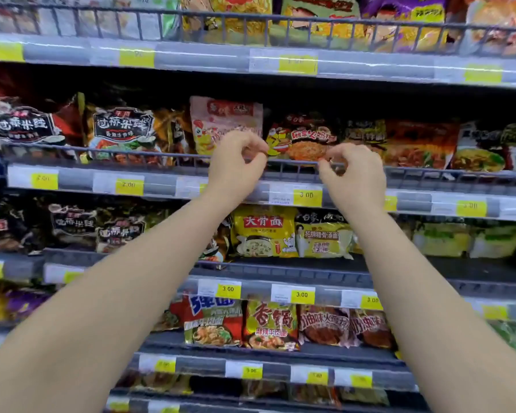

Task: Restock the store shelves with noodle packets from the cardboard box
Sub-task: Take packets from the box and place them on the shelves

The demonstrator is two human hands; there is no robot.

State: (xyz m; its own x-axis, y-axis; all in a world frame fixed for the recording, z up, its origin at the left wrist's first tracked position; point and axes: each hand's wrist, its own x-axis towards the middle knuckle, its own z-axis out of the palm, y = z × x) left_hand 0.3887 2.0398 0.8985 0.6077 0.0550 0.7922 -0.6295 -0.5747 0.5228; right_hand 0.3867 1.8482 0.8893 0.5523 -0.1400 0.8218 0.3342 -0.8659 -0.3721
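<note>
A black and orange noodle packet [303,141] with a cartoon chicken stands on the second shelf behind the wire rail [149,152]. My left hand [236,162] is raised at the packet's left edge, and its thumb and curled fingers pinch that edge. My right hand [355,174] is at the packet's lower right corner, level with the rail, its thumb and forefinger pinching there. A pink noodle packet [225,120] stands just left of it. The cardboard box is out of view.
Shelves of noodle packets fill the whole view, each with a wire rail and yellow price tags [306,195]. Yellow packets [264,231] sit on the shelf below my hands. To the right of them that shelf has a dark gap [429,263].
</note>
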